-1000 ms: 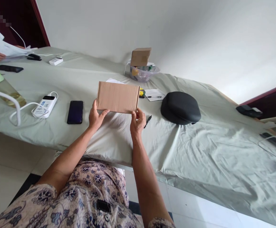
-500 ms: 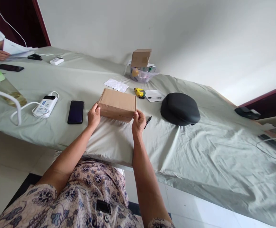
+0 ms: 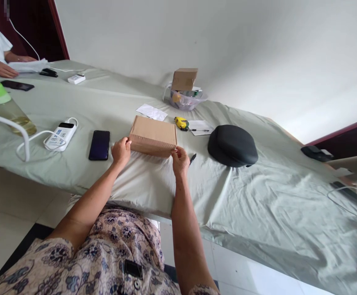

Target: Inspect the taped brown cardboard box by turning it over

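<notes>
A flat brown cardboard box (image 3: 153, 134) lies on the grey-green cloth of the table (image 3: 258, 184) in front of me. My left hand (image 3: 120, 150) is closed on the box's near left corner. My right hand (image 3: 180, 159) pinches its near right corner. Both sets of fingers curl against the front edge of the box.
A black phone (image 3: 98, 144) and a white power bank (image 3: 60, 135) with cable lie left of the box. A black pen (image 3: 192, 158), a black case (image 3: 232, 145), a yellow tool (image 3: 181, 122), papers and a plastic bowl (image 3: 187, 98) with a small box sit beyond. Another person's hand (image 3: 0, 69) rests at the far left.
The box was held upright with its broad face toward me. It has been tipped flat and lowered onto the table, with both hands still on its near corners.
</notes>
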A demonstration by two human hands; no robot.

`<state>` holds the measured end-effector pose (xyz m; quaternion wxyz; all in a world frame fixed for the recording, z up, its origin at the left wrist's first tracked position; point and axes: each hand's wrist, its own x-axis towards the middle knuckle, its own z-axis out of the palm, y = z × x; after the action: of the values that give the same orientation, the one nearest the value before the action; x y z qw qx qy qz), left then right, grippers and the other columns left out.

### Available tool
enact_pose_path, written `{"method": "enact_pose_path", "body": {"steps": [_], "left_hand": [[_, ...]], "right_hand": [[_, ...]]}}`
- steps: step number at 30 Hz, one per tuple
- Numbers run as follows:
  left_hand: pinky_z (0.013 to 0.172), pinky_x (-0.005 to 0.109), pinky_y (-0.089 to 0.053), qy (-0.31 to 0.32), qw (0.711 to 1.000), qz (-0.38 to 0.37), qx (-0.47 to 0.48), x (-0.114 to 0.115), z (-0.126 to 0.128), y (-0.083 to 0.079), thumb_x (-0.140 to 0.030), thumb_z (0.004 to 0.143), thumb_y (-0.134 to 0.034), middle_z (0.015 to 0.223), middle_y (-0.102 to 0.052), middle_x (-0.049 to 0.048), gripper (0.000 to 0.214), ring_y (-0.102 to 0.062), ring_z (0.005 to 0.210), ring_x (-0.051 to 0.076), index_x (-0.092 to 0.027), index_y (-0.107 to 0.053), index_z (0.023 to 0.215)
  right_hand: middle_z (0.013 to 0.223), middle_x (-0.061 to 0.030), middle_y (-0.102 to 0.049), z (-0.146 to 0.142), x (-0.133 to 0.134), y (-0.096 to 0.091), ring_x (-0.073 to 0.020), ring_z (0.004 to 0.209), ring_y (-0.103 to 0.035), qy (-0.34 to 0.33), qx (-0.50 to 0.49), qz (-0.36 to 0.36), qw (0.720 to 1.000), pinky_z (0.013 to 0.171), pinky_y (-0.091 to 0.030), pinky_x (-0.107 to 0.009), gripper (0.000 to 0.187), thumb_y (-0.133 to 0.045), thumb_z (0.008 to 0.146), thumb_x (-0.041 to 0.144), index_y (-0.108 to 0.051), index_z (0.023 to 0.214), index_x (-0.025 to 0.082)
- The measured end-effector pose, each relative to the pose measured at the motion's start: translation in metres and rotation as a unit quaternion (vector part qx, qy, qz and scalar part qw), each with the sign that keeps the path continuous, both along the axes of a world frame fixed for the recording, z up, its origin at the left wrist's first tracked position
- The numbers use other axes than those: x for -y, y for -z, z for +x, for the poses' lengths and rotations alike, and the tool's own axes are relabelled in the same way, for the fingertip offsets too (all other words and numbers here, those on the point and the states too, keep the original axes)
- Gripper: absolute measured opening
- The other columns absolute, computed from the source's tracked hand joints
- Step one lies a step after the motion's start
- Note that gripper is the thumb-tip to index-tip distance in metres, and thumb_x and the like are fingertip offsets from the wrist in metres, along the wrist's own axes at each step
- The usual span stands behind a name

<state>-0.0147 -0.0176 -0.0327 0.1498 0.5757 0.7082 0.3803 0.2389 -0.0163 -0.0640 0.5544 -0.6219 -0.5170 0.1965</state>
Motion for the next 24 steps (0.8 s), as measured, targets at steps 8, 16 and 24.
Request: {"method": "enact_pose_path", "body": {"steps": [8, 16, 24], "left_hand": [[0.096, 0.045, -0.044, 0.015, 0.997, -0.022, -0.067, 0.002, -0.001, 0.002, -0.021, 0.091, -0.060, 0.097, -0.072, 0.0140, 0.007, -0.063, 0.108, 0.033, -0.021, -0.067, 0.091], [0.106, 0.057, -0.037, 0.040, 0.991, -0.053, -0.115, 0.005, 0.000, 0.004, -0.021, 0.091, -0.061, 0.113, -0.067, 0.0217, 0.010, -0.054, 0.125, 0.041, -0.016, -0.069, 0.087], [0.104, 0.051, -0.042, 0.032, 0.993, -0.019, -0.114, 0.003, 0.009, 0.008, -0.040, 0.082, -0.077, 0.117, -0.066, 0.0218, 0.040, -0.057, 0.122, 0.041, -0.014, -0.060, 0.107]], "right_hand": [[0.083, -0.0028, -0.073, 0.001, -0.001, 0.005, -0.0202, 0.075, -0.066, 0.000, 0.075, -0.046, 0.996, 0.078, -0.053, -0.035, 0.037, -0.061, 0.075, 0.026, -0.069, 0.110, 0.020], [0.093, -0.0082, -0.071, -0.005, 0.000, 0.015, -0.0242, 0.089, -0.063, -0.002, 0.222, -0.110, 0.969, 0.087, -0.051, -0.040, 0.028, -0.058, 0.077, 0.018, -0.067, 0.103, 0.019], [0.090, -0.0040, -0.063, -0.010, 0.001, 0.016, -0.0228, 0.083, -0.061, 0.018, 0.173, -0.011, 0.985, 0.082, -0.054, -0.040, 0.054, -0.076, 0.074, 0.048, -0.061, 0.117, 0.020]]}}
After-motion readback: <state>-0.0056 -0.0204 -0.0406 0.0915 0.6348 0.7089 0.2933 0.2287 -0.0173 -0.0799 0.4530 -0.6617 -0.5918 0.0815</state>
